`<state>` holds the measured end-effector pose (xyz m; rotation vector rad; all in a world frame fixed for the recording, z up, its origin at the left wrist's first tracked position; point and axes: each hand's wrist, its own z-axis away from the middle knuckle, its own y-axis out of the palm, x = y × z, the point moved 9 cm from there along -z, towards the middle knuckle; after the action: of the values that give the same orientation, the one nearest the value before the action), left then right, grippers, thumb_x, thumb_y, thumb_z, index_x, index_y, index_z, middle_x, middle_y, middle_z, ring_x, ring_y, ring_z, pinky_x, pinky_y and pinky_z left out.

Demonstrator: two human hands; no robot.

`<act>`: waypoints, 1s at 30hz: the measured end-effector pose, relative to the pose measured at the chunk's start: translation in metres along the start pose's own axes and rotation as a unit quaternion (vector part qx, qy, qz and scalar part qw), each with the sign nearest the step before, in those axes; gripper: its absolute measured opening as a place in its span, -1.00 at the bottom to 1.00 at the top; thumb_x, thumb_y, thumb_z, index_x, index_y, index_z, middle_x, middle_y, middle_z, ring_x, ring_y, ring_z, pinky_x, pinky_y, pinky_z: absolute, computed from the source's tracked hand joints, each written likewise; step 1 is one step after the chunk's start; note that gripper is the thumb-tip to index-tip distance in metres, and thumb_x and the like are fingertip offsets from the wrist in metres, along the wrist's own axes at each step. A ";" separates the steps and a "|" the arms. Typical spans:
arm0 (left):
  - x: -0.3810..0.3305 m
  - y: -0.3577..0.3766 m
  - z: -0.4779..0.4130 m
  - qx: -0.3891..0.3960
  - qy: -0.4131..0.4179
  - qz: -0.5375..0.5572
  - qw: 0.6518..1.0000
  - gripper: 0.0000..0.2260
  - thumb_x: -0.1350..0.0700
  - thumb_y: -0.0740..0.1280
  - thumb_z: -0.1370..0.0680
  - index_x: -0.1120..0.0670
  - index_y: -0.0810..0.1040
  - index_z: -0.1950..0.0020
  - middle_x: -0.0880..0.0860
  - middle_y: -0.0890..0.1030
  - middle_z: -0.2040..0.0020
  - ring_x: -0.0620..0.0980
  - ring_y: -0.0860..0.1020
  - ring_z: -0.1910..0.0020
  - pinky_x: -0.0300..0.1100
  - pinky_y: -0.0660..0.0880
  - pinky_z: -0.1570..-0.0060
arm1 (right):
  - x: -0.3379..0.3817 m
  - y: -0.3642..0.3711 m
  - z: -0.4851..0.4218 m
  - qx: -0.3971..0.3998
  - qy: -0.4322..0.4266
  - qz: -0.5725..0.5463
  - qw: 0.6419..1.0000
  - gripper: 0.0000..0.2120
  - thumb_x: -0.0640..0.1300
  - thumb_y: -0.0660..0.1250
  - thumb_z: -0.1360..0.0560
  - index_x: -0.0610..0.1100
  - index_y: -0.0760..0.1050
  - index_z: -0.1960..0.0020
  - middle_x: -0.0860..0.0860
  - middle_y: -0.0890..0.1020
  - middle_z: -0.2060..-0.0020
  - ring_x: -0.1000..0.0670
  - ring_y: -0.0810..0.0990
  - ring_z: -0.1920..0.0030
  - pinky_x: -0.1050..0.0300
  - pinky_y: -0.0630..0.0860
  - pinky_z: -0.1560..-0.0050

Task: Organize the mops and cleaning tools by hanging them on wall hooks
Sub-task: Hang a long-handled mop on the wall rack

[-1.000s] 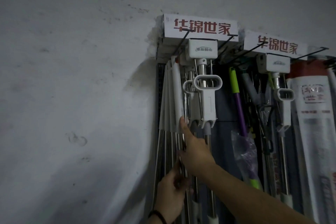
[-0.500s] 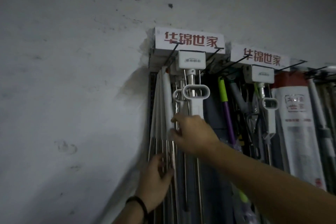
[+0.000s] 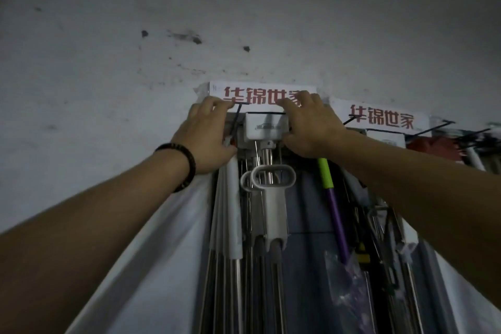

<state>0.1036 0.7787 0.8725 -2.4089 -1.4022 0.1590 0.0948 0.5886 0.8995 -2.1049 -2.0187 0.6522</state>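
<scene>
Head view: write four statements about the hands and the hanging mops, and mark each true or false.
The left hand and the right hand flank the white mop head. True.
The bracelet is on the right wrist. False: it is on the left wrist.
The green-and-purple handle hangs left of the white mop head. False: it hangs right of it.
The right hand covers part of the red-lettered sign. True.

A white sign (image 3: 257, 96) on the wall carries four red Chinese characters, 华锦世家. At 3 o'clock from it, a second white sign (image 3: 385, 119) shows the same red characters. The white block (image 3: 267, 130) at 6 o'clock under the first sign has a small mark, too blurred to read.
</scene>
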 end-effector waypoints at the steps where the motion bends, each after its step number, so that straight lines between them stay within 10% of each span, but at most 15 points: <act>1: -0.002 -0.001 -0.012 0.008 0.005 -0.021 1.000 -0.18 0.04 0.52 -0.44 0.02 0.19 -0.61 0.06 0.24 -0.54 0.14 0.23 -0.52 0.04 0.34 -0.49 | -0.005 0.000 -0.006 0.004 0.002 0.005 1.000 -0.22 0.08 0.37 -0.50 0.01 0.14 -0.64 -0.20 0.25 -0.57 -0.27 0.22 -0.55 -0.29 0.28 -0.51; 19: 0.014 0.024 -0.081 0.034 -0.017 -0.095 0.995 -0.07 -0.03 0.59 -0.31 -0.05 0.23 -0.60 0.03 0.43 -0.49 0.16 0.37 -0.45 0.16 0.42 -0.42 | -0.023 0.030 -0.049 0.022 -0.024 -0.022 0.999 -0.30 0.14 0.32 -0.47 0.23 0.25 -0.59 -0.11 0.41 -0.36 -0.23 0.50 -0.34 -0.15 0.49 -0.17; 30: 0.019 0.026 -0.064 0.033 -0.088 0.089 0.992 -0.02 0.12 0.61 -0.39 0.04 0.10 -0.65 0.07 0.40 -0.55 0.10 0.40 -0.50 -0.13 0.38 -0.35 | -0.021 0.022 -0.037 0.107 -0.027 0.042 0.993 -0.13 0.22 0.35 -0.46 0.26 0.01 -0.67 -0.15 0.27 -0.56 -0.27 0.29 -0.54 -0.34 0.33 -0.48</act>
<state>0.1513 0.7680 0.9245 -2.5132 -1.2282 0.4661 0.1305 0.5732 0.9283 -2.0749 -1.8026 0.9054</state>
